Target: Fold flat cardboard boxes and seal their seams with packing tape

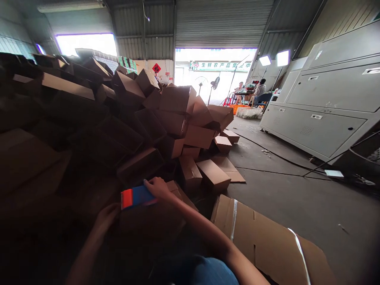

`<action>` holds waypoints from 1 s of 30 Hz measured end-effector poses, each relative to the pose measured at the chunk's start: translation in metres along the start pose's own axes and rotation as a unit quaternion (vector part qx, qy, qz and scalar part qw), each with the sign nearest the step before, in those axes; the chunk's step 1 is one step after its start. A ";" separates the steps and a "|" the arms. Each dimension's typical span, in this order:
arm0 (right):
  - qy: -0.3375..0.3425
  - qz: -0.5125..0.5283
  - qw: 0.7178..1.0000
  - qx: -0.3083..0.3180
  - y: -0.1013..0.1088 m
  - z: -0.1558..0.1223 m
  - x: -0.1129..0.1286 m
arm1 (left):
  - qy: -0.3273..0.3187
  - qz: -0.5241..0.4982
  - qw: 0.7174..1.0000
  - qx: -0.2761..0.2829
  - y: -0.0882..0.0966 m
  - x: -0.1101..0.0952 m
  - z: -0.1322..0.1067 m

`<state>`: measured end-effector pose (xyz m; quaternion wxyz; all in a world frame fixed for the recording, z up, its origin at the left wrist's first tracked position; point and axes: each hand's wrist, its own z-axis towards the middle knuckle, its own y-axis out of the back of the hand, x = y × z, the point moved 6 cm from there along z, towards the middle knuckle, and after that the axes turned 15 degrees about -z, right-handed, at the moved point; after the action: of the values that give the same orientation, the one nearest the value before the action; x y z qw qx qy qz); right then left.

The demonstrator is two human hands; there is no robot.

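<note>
My right hand [160, 189] is closed around a blue and orange tape dispenser [141, 195], its orange end pointing left. The dispenser lies along the top of a cardboard box [148, 221] in front of me, which is mostly in shadow. At the box's left end, close to the orange tip, my left hand [107, 217] grips the side; its fingertips are dim and partly hidden. Just beyond the right hand, a cardboard flap or another box [179, 192] shows behind the forearm.
A high heap of cardboard boxes [173, 101] fills the left and centre. Strapped flat cartons [267, 241] lie at my right. A large grey machine [326, 107] stands farther right, with a cable [273, 152] across the floor. People [260, 88] sit near the bright doorway.
</note>
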<state>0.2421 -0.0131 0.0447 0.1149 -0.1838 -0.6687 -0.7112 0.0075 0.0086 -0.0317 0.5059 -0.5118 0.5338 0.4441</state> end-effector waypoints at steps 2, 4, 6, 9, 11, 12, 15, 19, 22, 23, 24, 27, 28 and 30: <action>-0.001 0.000 1.000 0.005 0.000 0.001 0.000 | 0.021 -0.004 1.000 -0.002 0.000 0.003 -0.001; -0.003 0.002 1.000 0.011 0.000 0.002 -0.001 | 0.025 0.001 1.000 -0.003 0.001 0.005 0.001; -0.005 0.003 1.000 0.013 0.000 0.002 0.000 | 0.004 0.008 1.000 -0.005 0.003 0.004 0.004; -0.005 0.003 1.000 0.007 0.000 0.000 0.002 | -0.028 0.023 0.999 -0.016 0.009 0.005 0.009; -0.003 0.002 1.000 0.002 0.000 -0.002 0.004 | -0.031 0.044 0.998 -0.032 0.011 0.006 0.009; -0.003 0.002 1.000 0.000 -0.001 -0.003 0.004 | -0.032 0.054 0.997 -0.046 0.012 0.005 0.007; -0.007 0.001 1.000 0.000 -0.002 -0.004 0.005 | -0.046 0.064 0.994 -0.074 0.006 -0.002 -0.001; -0.013 -0.005 1.000 0.004 0.000 -0.004 0.005 | -0.091 0.074 0.989 -0.090 -0.007 -0.017 -0.012; -0.012 -0.009 1.000 0.005 0.001 -0.003 0.004 | -0.100 0.078 0.987 -0.094 -0.011 -0.022 -0.013; -0.011 -0.010 1.000 0.006 0.001 -0.003 0.004 | -0.097 0.083 0.987 -0.097 -0.011 -0.023 -0.012; -0.009 -0.012 1.000 0.006 0.000 -0.003 0.004 | -0.096 0.090 0.986 -0.099 -0.012 -0.024 -0.012; -0.003 -0.016 1.000 0.008 -0.001 -0.002 0.003 | -0.114 0.103 0.984 -0.086 -0.014 -0.029 -0.013; -0.003 -0.017 1.000 0.008 -0.001 -0.001 0.002 | -0.119 0.103 0.984 -0.082 -0.013 -0.030 -0.013; -0.003 -0.021 1.000 0.004 0.001 0.000 -0.002 | -0.117 0.108 0.983 -0.094 -0.003 -0.034 -0.013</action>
<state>0.2442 -0.0131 0.0446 0.0987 -0.1711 -0.6756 -0.7103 0.0083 -0.0011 0.0030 0.4637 -0.4411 0.4789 0.6009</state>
